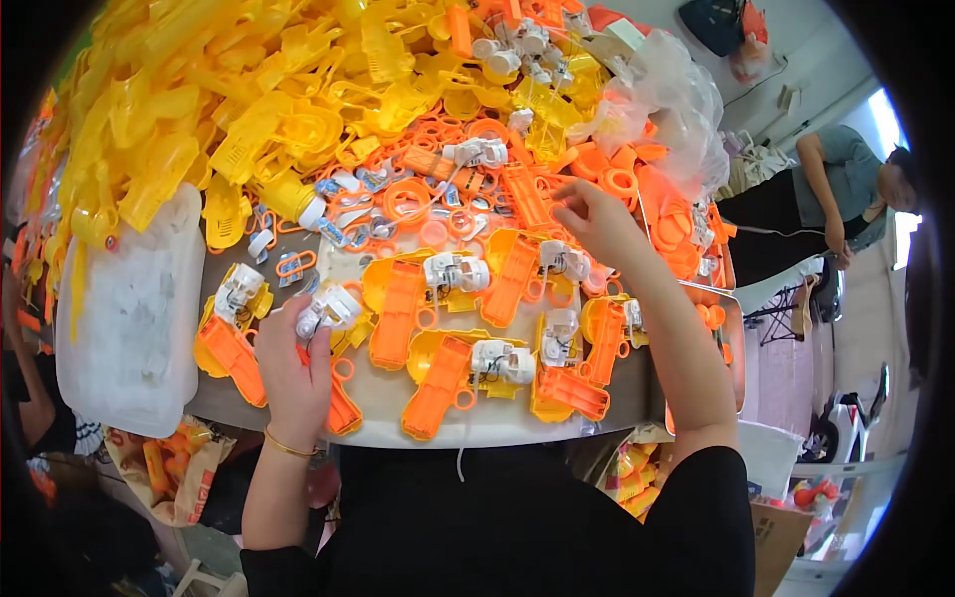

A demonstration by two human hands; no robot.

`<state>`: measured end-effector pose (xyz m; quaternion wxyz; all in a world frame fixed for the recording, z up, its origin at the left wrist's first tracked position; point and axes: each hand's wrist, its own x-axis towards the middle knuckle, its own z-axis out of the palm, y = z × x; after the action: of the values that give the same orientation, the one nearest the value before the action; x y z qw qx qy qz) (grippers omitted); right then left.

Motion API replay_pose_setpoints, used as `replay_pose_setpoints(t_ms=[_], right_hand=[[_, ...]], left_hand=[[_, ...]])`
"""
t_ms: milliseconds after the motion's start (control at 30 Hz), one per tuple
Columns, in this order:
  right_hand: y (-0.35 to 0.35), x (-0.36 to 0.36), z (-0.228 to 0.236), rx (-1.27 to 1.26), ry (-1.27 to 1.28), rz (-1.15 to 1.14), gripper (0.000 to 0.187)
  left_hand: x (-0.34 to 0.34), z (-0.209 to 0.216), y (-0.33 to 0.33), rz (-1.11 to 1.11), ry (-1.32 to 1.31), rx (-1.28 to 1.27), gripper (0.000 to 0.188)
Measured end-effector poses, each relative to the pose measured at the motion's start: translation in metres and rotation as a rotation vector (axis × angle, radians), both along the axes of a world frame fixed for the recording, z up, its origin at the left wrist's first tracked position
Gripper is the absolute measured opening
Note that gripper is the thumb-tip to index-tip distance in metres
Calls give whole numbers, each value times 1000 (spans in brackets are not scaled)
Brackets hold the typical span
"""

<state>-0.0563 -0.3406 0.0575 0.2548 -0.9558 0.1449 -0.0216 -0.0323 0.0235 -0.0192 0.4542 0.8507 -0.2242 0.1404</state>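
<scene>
My left hand (295, 355), with a bracelet at its wrist, is closed around a white plastic gear unit (336, 307) at the near left of the table. A yellow shell and an orange tray (343, 410) show beside and below it. My right hand (594, 221) reaches over the far right of the work area, thumb and fingers apart, close to an orange slotted tray (527, 197). Between the hands lie several yellow half shells, each with an orange tray and a white gear unit, such as the orange tray (438, 388) with its white gear unit (502, 362).
A large heap of yellow plastic parts (249, 90) covers the far left. Orange rings (406, 202) and small printed packets lie mid-table. A frosted bin (129, 308) stands at left, clear plastic bags (676, 99) at far right. Another person (836, 179) stands beyond the right side.
</scene>
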Motion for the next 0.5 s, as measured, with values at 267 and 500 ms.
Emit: replay_pose_setpoints(t_ms=[267,500], right_hand=[[-22,29,-45,-313,-270,56,17],[54,76,-46,-151,-414,453,11]], left_hand=[[-12,-2,-5,78,-105,336,40],[-13,-11,-4,158,-42,274,49]])
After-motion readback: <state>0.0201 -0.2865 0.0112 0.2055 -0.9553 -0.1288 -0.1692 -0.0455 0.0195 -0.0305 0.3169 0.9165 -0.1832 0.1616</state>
